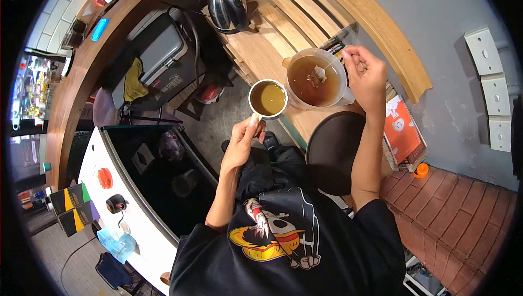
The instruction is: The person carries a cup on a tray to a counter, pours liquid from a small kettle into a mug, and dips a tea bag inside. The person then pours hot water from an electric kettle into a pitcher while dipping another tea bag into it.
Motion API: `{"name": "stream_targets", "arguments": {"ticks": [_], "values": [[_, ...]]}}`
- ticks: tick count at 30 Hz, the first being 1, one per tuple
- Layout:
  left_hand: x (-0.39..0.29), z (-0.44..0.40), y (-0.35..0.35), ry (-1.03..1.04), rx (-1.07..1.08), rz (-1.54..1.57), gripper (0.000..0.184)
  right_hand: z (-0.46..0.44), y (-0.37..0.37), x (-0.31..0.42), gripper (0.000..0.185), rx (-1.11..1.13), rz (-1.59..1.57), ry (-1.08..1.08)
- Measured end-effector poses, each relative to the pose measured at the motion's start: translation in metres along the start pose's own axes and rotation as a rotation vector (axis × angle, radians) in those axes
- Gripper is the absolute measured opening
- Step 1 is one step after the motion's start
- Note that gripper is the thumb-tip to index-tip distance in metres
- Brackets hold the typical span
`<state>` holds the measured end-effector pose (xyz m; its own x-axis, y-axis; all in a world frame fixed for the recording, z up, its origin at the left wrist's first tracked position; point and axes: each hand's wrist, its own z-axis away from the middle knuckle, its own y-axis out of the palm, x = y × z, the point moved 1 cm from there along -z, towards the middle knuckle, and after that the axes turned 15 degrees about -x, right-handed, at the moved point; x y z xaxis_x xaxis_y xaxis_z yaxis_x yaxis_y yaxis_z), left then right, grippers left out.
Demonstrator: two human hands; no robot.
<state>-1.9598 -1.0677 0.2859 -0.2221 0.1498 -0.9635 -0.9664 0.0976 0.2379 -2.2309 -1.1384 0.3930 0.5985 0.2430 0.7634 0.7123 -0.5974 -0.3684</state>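
My left hand (243, 138) is closed round the handle of a white-rimmed cup (268, 98) of yellowish-brown liquid. Just right of the cup stands a clear plastic pitcher (313, 78) with brown liquid inside. A tea bag (320, 73) shows at the liquid's surface, and a thin string runs from it up to my right hand (364, 72). The fingers of that hand are pinched together on the string, above the pitcher's right rim. The pitcher rests on a wooden slatted surface (267, 45).
A black kettle (227, 7) stands at the back of the slatted surface. A dark round tray (335, 151) lies below the pitcher. Right of it are an orange notebook (402, 127) and a brick ledge (447, 214). A white-edged open bin (136, 187) is at the left.
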Motion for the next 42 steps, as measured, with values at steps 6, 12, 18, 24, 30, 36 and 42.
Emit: {"name": "stream_targets", "arguments": {"ticks": [6,12,18,24,30,36,42], "values": [[0.003,0.001,-0.004,-0.005,-0.002,-0.053,0.041,0.028,0.026,-0.040,0.009,0.081,0.048,0.014],[-0.003,0.000,-0.001,0.001,0.021,-0.040,0.042,0.010,0.006,0.004,0.008,0.032,0.063,-0.016],[0.001,0.001,-0.003,-0.002,0.010,-0.061,0.042,0.031,0.025,-0.022,0.008,0.078,0.109,-0.039],[0.003,-0.001,-0.003,0.000,0.022,-0.030,0.042,0.009,-0.001,0.014,0.009,0.046,0.167,-0.030],[0.001,-0.001,-0.005,0.018,0.023,-0.103,0.043,0.033,0.023,-0.025,0.008,0.067,0.109,-0.067],[0.002,-0.002,-0.006,0.025,0.039,-0.085,0.043,0.014,-0.006,0.021,0.010,0.059,0.173,0.074],[0.003,0.000,-0.005,0.016,0.036,-0.072,0.043,0.037,0.013,-0.019,0.009,0.063,0.136,-0.015]]}}
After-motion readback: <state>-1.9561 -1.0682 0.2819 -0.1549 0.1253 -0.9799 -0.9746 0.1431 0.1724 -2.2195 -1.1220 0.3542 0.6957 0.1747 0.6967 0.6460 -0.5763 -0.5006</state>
